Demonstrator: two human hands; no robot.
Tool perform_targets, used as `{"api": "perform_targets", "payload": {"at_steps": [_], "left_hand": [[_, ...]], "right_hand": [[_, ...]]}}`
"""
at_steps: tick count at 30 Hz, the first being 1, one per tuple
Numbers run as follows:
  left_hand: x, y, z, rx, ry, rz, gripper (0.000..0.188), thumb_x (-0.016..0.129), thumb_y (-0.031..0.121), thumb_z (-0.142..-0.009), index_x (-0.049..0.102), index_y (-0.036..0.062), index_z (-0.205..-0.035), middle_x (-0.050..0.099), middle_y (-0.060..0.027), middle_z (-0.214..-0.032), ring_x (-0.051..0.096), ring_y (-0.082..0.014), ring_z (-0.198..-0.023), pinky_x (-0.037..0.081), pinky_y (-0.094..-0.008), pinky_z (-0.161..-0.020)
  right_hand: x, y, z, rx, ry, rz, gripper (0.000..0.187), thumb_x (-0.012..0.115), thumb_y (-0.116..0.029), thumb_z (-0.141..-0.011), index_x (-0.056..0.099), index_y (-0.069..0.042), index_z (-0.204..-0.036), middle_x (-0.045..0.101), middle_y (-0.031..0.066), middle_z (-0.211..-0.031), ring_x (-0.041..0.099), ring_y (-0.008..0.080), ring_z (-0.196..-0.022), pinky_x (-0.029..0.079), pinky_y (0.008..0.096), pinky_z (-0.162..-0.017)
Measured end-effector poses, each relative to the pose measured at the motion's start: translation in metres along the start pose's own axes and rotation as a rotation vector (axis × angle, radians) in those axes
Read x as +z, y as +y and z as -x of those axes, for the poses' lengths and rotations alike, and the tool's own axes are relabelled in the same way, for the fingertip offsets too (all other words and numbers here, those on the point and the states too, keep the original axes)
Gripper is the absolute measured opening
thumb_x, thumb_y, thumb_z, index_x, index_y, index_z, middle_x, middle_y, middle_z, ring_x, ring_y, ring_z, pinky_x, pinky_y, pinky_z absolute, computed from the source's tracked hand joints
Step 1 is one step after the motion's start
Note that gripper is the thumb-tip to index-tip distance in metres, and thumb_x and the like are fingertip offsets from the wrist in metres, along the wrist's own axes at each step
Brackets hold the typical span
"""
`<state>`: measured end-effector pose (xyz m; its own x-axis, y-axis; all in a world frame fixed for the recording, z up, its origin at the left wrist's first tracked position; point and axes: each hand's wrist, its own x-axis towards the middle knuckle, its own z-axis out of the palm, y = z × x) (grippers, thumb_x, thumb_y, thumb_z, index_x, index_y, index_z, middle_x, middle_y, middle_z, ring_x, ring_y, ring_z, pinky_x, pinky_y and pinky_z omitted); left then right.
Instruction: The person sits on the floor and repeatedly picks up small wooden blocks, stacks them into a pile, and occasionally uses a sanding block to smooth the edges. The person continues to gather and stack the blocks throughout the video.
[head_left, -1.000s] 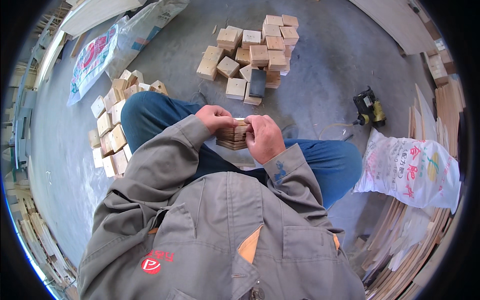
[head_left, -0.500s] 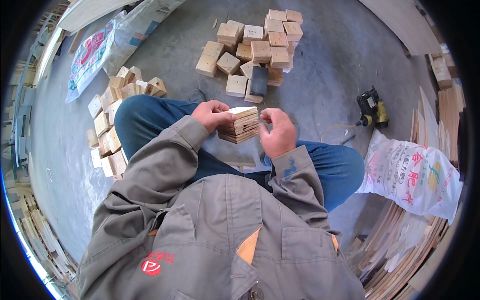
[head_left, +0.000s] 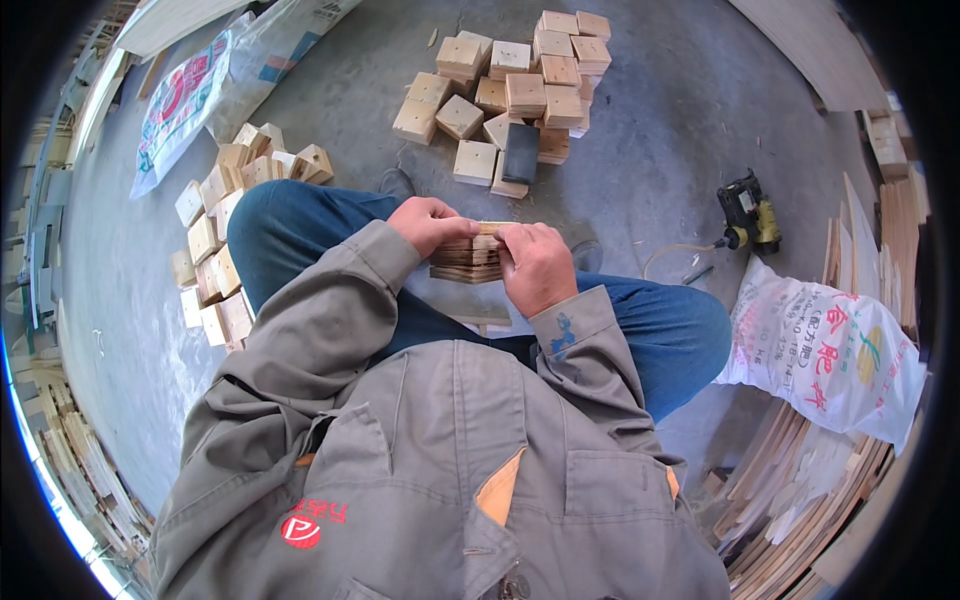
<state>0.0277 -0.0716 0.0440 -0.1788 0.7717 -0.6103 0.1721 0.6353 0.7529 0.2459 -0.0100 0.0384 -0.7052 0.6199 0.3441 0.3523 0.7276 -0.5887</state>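
Observation:
Between my knees is a layered plywood block (head_left: pixel 465 262), its stacked edges facing me. My left hand (head_left: pixel 432 226) grips it from the left, thumb along the upper edge. From the right, my right hand (head_left: pixel 538 262) is closed on the same block, thumb and fingers at its upper right corner. The far side of the block and some fingertips are hidden. Beyond my hands stands a cluster of similar wooden blocks (head_left: pixel 525 95), with a dark rectangular object (head_left: pixel 519 154) leaning at its near edge.
Another heap of wooden blocks (head_left: pixel 215 235) lies beside my left knee. To the right, a black and yellow nail gun (head_left: pixel 748 213) with a hose rests on the floor. A white printed sack (head_left: pixel 825 350) lies near thin wood strips (head_left: pixel 790 490); another sack (head_left: pixel 185 105) is at far left.
My right hand has moved left, from just off the block's right side onto its upper corner. The block has turned so its layered side faces me more squarely.

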Motion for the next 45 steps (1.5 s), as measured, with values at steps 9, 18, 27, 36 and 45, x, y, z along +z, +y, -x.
{"api": "perform_targets", "payload": {"at_steps": [9,18,27,36,45], "left_hand": [[0.002,-0.002,-0.003,0.023,-0.002,-0.049,0.045,0.079,0.039,-0.08,0.074,-0.0007,-0.101,0.07,-0.0078,-0.088,0.065,-0.0156,-0.075,0.053,-0.0305,-0.064],[0.003,-0.001,-0.002,0.018,0.037,-0.032,0.053,0.083,0.046,-0.075,0.075,-0.0026,-0.093,0.074,-0.0121,-0.086,0.067,-0.0177,-0.077,0.053,-0.0311,-0.069],[-0.001,0.003,-0.002,-0.001,0.107,-0.018,0.05,0.082,0.042,-0.076,0.073,-0.0016,-0.099,0.071,-0.0104,-0.09,0.065,-0.0168,-0.079,0.051,-0.0307,-0.07],[-0.004,-0.014,-0.014,0.072,0.168,0.169,0.05,0.08,0.036,-0.079,0.069,-0.0017,-0.11,0.069,-0.0097,-0.097,0.063,-0.017,-0.085,0.051,-0.0303,-0.074],[-0.002,-0.005,-0.008,0.054,0.136,0.286,0.048,0.076,0.032,-0.082,0.065,0.0002,-0.117,0.068,-0.01,-0.101,0.065,-0.0194,-0.088,0.054,-0.0338,-0.078]], "right_hand": [[-0.006,-0.006,-0.005,0.021,-0.03,-0.102,0.023,0.069,0.0,-0.072,0.057,-0.007,-0.091,0.063,0.0135,-0.09,0.059,0.0354,-0.087,0.048,0.0446,-0.079],[-0.008,-0.008,-0.006,0.096,-0.029,-0.247,0.024,0.065,0.006,-0.072,0.057,-0.004,-0.093,0.06,0.015,-0.084,0.059,0.0346,-0.08,0.05,0.0422,-0.071],[-0.017,0.003,-0.003,0.308,0.057,-0.402,0.019,0.063,0.002,-0.072,0.057,-0.005,-0.088,0.059,0.0129,-0.075,0.06,0.0292,-0.067,0.049,0.0395,-0.062],[-0.026,0.044,0.003,0.758,0.235,-0.287,0.017,0.074,-0.006,-0.082,0.066,-0.002,-0.097,0.069,0.0113,-0.081,0.068,0.0226,-0.071,0.055,0.0355,-0.068],[-0.009,0.048,0.004,0.732,0.183,-0.39,0.03,0.077,-0.009,-0.084,0.065,0.001,-0.111,0.07,0.0126,-0.098,0.069,0.02,-0.084,0.056,0.034,-0.078]]}}
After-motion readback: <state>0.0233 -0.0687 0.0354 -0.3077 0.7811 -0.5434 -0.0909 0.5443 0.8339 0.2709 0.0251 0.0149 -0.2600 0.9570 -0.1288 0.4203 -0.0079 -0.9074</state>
